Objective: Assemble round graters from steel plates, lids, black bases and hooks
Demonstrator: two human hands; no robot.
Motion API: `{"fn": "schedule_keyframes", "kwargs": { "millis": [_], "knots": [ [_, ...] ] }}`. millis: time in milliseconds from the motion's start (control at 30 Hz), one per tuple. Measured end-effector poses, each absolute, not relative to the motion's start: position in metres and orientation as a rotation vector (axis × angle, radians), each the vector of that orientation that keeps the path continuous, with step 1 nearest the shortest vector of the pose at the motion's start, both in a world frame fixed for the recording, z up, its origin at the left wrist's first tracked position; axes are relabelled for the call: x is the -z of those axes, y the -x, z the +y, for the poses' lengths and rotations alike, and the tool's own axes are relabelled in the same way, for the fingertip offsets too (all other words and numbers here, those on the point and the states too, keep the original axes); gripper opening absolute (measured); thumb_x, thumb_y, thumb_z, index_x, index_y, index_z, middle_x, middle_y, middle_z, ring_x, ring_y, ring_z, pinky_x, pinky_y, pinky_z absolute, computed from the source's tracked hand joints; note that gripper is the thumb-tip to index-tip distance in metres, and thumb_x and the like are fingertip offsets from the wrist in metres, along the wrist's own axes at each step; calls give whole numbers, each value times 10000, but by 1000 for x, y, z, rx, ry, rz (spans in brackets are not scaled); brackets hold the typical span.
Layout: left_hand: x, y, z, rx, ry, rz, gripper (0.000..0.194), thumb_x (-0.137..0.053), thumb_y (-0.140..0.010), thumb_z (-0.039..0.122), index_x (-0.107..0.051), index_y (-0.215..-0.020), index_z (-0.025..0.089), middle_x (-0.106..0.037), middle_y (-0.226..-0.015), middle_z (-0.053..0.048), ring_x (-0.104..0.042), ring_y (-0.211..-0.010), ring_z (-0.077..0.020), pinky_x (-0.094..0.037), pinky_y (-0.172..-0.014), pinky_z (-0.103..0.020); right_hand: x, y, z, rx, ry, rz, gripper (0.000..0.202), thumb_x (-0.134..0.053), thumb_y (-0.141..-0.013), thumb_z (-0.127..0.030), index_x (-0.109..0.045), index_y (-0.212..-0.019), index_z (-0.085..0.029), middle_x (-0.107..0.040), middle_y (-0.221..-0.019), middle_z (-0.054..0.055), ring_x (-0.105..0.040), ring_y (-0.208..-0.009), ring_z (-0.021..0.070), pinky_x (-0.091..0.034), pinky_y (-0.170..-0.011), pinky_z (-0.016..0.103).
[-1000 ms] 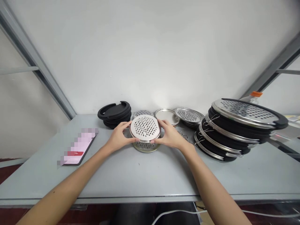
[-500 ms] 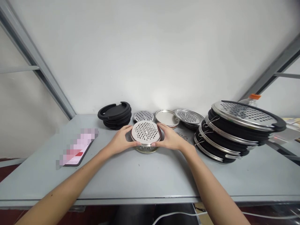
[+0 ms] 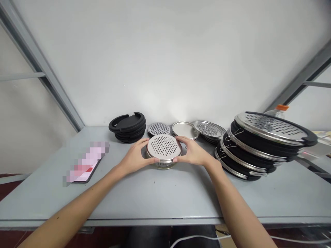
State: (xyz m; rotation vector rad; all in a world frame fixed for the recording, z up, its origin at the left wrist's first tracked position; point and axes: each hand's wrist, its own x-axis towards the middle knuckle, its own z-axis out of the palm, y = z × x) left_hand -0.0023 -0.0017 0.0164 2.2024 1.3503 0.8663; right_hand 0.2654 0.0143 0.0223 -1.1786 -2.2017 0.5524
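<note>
A round metal grater plate (image 3: 164,146), with rows of slotted holes, is gripped from both sides near the middle of the table. My left hand (image 3: 134,156) curls round its left edge, thumb at the front rim. On the opposite edge my right hand (image 3: 192,151) does the same, its thumb close to the other one. Below the plate a rounded base with a yellowish lower rim (image 3: 166,167) shows in part. Whether the plate touches that base I cannot tell. Just behind lies another perforated round plate (image 3: 159,128).
Black ring-shaped parts (image 3: 127,128) are stacked at the back left. Shallow metal discs (image 3: 184,129) and perforated rimmed plates (image 3: 209,128) lie at the back. A tall leaning stack of black-and-metal grater assemblies (image 3: 258,148) stands right, before an orange-capped bottle (image 3: 281,107). A phone (image 3: 89,165) lies left.
The grater plate and both hands have shifted slightly right and look a little nearer. Both hands keep their grip; the surrounding stacks stay put.
</note>
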Motion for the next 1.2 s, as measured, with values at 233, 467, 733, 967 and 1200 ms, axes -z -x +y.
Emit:
{"fn": "schedule_keyframes", "kwargs": {
  "millis": [233,467,733,967,1200],
  "knots": [
    [-19,-2,-6,-888,-2205,1299,660,-753,-618,564,-615,-1167,225,-542,-1304,-58,-503,-1198,-288,-407,-1027,-404,-25,-269,11,-550,1181,-2211,814,-816,-515,-521,-563,-1198,-157,-625,-1115,111,-580,-991,297,-459,-865,408],
    [-21,-4,-9,-877,-2175,1249,578,-744,-659,521,-624,-1140,224,-597,-1249,-45,-550,-1143,-270,-451,-978,-386,-25,-272,12,-594,1210,-2211,765,-805,-528,-525,-590,-1156,-143,-643,-1061,107,-589,-925,276,-469,-803,382],
    [-17,-2,-3,-886,-2184,1266,605,-747,-652,534,-614,-1148,214,-570,-1278,-57,-533,-1163,-273,-433,-999,-397,-19,-268,14,-595,1187,-2204,732,-787,-559,-527,-582,-1150,-147,-635,-1058,110,-585,-925,273,-467,-808,388],
    [-12,2,5,-895,-2207,1217,644,-756,-653,515,-589,-1201,219,-553,-1298,-62,-507,-1196,-280,-407,-1027,-405,-14,-261,16,-521,1185,-2227,785,-762,-574,-583,-538,-1193,-155,-607,-1088,113,-571,-947,269,-460,-819,390],
    [-11,5,9,-901,-2189,1203,645,-772,-641,497,-596,-1196,220,-551,-1297,-66,-513,-1194,-277,-418,-1020,-397,-10,-259,18,-459,1211,-2250,768,-729,-585,-633,-543,-1150,-148,-605,-1068,117,-568,-945,276,-449,-818,390]
  ]
}}
